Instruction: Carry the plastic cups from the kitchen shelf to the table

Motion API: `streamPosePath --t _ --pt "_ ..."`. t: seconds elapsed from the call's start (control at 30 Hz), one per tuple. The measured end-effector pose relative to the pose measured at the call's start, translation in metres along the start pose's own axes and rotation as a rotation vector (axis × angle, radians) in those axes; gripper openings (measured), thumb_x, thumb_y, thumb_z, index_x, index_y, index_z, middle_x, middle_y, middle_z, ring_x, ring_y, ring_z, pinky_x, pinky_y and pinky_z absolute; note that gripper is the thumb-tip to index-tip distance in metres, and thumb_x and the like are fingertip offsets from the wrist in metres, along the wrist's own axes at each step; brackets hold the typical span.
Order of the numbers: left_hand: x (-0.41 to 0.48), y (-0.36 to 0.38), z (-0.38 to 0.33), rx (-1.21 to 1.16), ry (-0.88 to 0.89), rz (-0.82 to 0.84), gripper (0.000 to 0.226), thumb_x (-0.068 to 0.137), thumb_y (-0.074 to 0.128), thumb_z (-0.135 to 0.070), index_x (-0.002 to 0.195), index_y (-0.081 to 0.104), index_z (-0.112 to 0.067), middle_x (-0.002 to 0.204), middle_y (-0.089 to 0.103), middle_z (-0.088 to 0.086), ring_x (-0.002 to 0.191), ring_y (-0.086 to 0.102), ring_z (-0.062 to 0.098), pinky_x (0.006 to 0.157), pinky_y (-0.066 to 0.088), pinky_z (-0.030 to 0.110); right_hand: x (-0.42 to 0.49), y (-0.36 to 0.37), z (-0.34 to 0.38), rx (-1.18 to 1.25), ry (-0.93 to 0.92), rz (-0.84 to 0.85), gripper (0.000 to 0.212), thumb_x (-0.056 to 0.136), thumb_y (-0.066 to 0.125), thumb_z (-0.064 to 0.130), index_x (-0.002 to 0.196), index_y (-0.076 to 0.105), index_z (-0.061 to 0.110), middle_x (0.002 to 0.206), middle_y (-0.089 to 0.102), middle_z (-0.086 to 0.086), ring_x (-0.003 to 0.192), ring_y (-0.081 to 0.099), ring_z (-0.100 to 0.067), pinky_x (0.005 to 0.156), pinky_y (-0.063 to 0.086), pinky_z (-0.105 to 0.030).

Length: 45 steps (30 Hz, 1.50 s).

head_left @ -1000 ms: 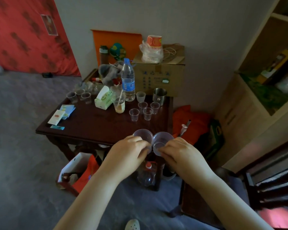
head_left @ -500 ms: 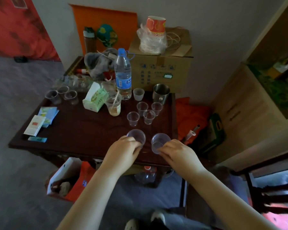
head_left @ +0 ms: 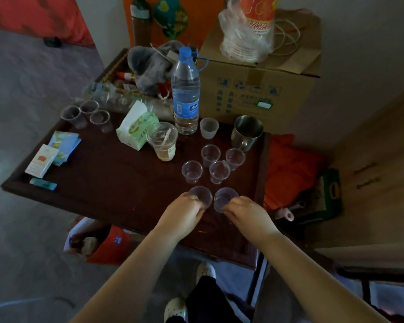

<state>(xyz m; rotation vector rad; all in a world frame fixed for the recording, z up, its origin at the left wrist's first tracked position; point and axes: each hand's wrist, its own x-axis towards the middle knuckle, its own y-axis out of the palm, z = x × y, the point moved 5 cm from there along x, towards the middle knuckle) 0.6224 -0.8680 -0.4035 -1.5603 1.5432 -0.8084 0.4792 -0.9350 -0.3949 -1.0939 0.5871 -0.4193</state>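
My left hand (head_left: pixel 182 215) grips a clear plastic cup (head_left: pixel 202 194) low over the dark wooden table (head_left: pixel 98 183). My right hand (head_left: pixel 245 213) grips a second clear cup (head_left: pixel 224 198) right beside it, the two rims almost touching. Whether either cup rests on the tabletop, I cannot tell. Just beyond them stands a cluster of several empty clear cups (head_left: pixel 210 165). Three more clear cups (head_left: pixel 86 114) stand at the table's far left corner.
A water bottle (head_left: pixel 186 94), a steel mug (head_left: pixel 247 132), a white cup (head_left: pixel 209 128), a drink cup with a stick (head_left: pixel 162 142), a tissue pack (head_left: pixel 135 125) and paper packets (head_left: pixel 51 155) share the table. A cardboard box (head_left: pixel 259 80) stands behind, a wooden cabinet (head_left: pixel 371 164) to the right.
Both hands carried their cups forward over the table and lowered them toward its near right part. The view moved closer and tilted down onto the table.
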Motion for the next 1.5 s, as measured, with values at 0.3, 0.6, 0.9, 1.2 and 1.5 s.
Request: streamPosePath --t 0.3,0.6,0.9,1.2,1.5 --pt "0.039 0.034 0.014 -0.027 -0.096 0.052 0.024 0.091 0.047 -0.022 0.101 0.066 -0.011 0.102 0.063 0.001 0.099 0.049 0.017 0.077 0.047 0.033 0.037 0.020 -0.049 0.016 0.007 0.090 0.025 0.095 0.044 0.029 0.106 0.061 0.015 0.108 0.059 -0.002 0.106 0.048 -0.020 0.078 0.048 -0.036" --pt "0.046 0.047 0.023 -0.096 -0.049 0.081 0.023 0.088 0.054 -0.019 0.107 0.067 -0.015 0.110 0.064 -0.004 0.105 0.048 0.015 0.084 0.048 0.035 0.047 0.030 -0.055 0.025 -0.040 0.071 0.023 0.094 0.044 0.028 0.105 0.059 0.016 0.105 0.059 0.000 0.103 0.049 -0.018 0.074 0.048 -0.032" --pt "0.045 0.043 0.023 -0.065 0.002 0.075 0.028 0.088 0.055 -0.020 0.115 0.062 -0.016 0.120 0.059 -0.004 0.115 0.044 0.014 0.092 0.045 0.032 0.045 0.023 -0.051 0.048 -0.051 -0.004 0.027 0.093 0.046 0.028 0.116 0.057 0.017 0.111 0.061 0.001 0.107 0.049 -0.018 0.079 0.047 -0.030" --pt "0.027 0.011 0.018 -0.058 0.111 -0.034 0.025 0.085 0.057 -0.028 0.109 0.064 -0.022 0.110 0.062 -0.006 0.106 0.052 0.013 0.082 0.050 0.032 0.017 0.001 -0.021 0.063 0.078 -0.167 0.027 0.091 0.048 0.028 0.115 0.058 0.019 0.110 0.061 0.002 0.105 0.051 -0.017 0.078 0.050 -0.033" --pt "-0.026 -0.067 0.014 0.027 0.393 -0.124 0.035 0.087 0.051 -0.037 0.117 0.058 -0.021 0.116 0.060 -0.007 0.110 0.050 0.012 0.087 0.046 0.028 -0.030 -0.023 0.061 0.035 0.290 -0.505 0.031 0.088 0.053 0.030 0.116 0.057 0.018 0.113 0.060 0.003 0.106 0.051 -0.017 0.077 0.050 -0.033"
